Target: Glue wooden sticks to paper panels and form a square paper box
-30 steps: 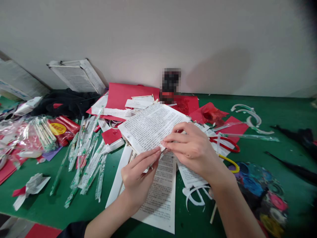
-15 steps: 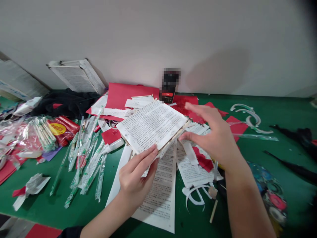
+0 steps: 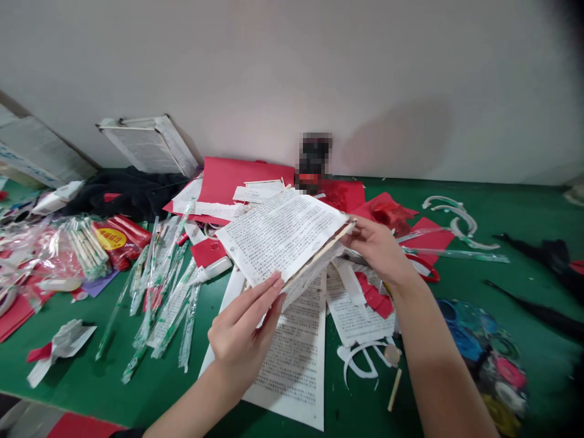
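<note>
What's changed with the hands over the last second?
The right hand lifted off the top of the printed panel, swung right, then came back to grip its far right corner. The left hand kept hold of the near edge. Clutter on the green table stayed put.

Cluttered table [image 3: 524, 243], sheet stack [image 3: 280, 234] dead centre
Wrapped sticks [image 3: 155, 298] lie left of it, scissors [image 3: 429, 271] just right, palette [image 3: 474, 347] near right, loose pages [image 3: 296, 353] underneath, leaning board [image 3: 146, 143] far left.
</note>
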`<state>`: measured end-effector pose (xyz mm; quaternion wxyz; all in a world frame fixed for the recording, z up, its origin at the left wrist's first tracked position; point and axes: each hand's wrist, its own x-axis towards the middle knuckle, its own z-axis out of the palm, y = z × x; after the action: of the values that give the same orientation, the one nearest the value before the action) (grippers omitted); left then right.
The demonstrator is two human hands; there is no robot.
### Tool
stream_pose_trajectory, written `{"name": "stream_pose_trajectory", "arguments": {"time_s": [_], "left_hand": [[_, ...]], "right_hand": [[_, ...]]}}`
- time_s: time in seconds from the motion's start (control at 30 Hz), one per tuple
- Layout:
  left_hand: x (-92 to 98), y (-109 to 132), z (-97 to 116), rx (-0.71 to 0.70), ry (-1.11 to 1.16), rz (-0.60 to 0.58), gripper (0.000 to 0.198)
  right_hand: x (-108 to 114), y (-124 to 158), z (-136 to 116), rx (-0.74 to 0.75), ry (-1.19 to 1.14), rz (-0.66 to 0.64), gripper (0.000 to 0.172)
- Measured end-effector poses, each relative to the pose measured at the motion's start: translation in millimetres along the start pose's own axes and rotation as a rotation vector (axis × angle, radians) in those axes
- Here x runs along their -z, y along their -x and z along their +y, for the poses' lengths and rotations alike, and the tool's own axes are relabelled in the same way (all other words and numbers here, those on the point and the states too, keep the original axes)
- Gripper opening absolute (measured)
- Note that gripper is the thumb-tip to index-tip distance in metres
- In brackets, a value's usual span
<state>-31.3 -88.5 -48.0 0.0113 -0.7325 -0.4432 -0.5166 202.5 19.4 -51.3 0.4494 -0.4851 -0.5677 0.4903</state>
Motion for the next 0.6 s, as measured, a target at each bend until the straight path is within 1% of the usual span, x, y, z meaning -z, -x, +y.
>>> {"name": "stream_pose_trajectory", "arguments": {"time_s": [0.13,0.2,0.33,0.43,0.5,0.6], "left_hand": [[-0.7,3,0,0.032,0.054,0.020,0.034],[-1.3,4,1,0.054,0.086,0.032,0.034],[-2.2,4,2,0.081,0.137,0.060,0.035],[-2.2,1,3,0.101,0.152,0.105,0.035],[-2.2,-2,3,0.115,0.163,0.142,0.036],[-2.8,-5,2,0.165,0.191,0.179,0.037]], "right_hand": [[-1,1,1,0.056,-0.145,0.003,0.056],[-2,1,1,0.075,-0.164,0.001,0.057],[-5,-3,-2,0.152,-0.177,0.026,0.039],[-6,-7,-15,0.202,-0.195,0.056,0.028],[-6,-9,-31,0.249,-0.180,0.080,0.023],[-8,-8,-67,0.315,-0.070,0.114,0.021]]}}
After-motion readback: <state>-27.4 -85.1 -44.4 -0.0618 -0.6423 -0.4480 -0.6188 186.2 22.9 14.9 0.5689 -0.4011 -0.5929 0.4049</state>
